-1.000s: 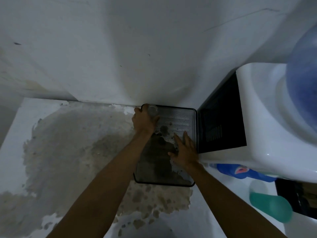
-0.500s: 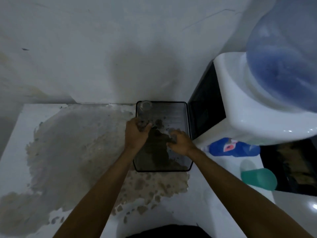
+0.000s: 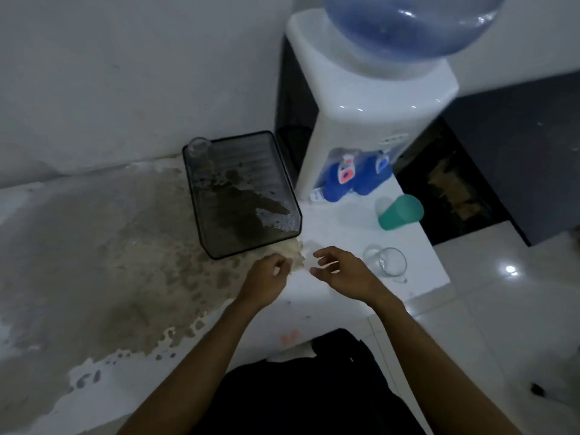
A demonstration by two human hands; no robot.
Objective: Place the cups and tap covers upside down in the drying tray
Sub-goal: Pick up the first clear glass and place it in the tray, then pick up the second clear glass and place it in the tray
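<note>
Both hands hover empty, fingers loosely spread, left hand [image 3: 266, 282] and right hand [image 3: 343, 274] near the bench's front edge, probably between pickups: one clear cup [image 3: 198, 146] occupies the drying tray [image 3: 284, 174]'s far-left corner, while the green cup [image 3: 400, 211] and glass mug [image 3: 389, 262] wait toward the right edge.

Water bottle [image 3: 405, 26] atop the dispenser [image 3: 370, 98]: its upper part is cut off by the top edge. Both forearms leave the frame at the bottom edge. The desk [image 3: 94, 246] runs past the left edge. A clear cup [image 3: 198, 146] in the far left corner of the drying tray [image 3: 284, 171] is faint; whether it stands upright or inverted cannot be told. The clear glass [image 3: 389, 262] near the right hand [image 3: 345, 276] is blurred at its rim. The taps behind the blue covers [image 3: 342, 177] are hidden. A small dark object [image 3: 537, 388] on the floor is too small to identify.
</note>
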